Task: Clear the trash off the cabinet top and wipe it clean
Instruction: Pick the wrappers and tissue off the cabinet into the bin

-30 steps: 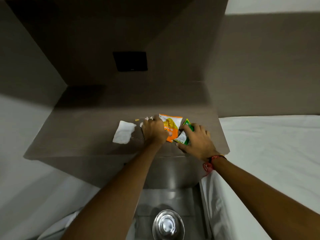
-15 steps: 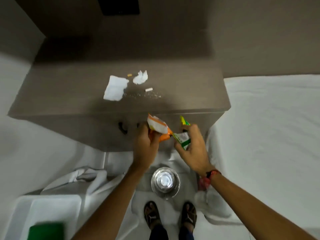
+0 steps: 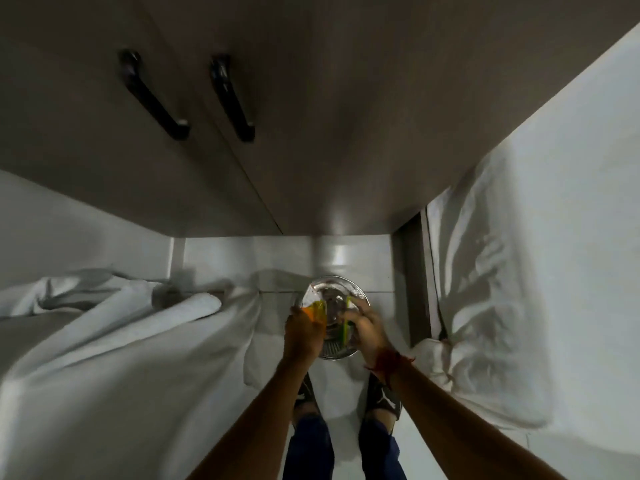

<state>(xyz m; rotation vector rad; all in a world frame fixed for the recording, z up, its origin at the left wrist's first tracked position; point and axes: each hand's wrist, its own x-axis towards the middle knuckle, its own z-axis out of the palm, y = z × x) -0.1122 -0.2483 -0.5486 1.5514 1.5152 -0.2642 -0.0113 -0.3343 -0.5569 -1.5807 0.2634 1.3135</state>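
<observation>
I look straight down at the floor in front of the cabinet (image 3: pixel 311 98); its brown front fills the upper part and its top is out of view. My left hand (image 3: pixel 303 332) grips an orange snack wrapper (image 3: pixel 317 308). A green and white wrapper (image 3: pixel 346 323) is pinched in my right hand (image 3: pixel 369 329). Both hands hold their wrappers just over the round metal trash bin (image 3: pixel 334 289) on the floor between the beds, covering its near half.
Two black handles (image 3: pixel 152 95) stick out from the cabinet doors. A bed with rumpled white sheets (image 3: pixel 121 341) lies to the left, another white bed (image 3: pixel 536 271) to the right. My sandalled feet (image 3: pixel 382 398) stand on the white tiled floor just behind the bin.
My view tipped down from the cabinet top to the floor. Both hands carried the wrappers off the cabinet and lowered them over the bin.
</observation>
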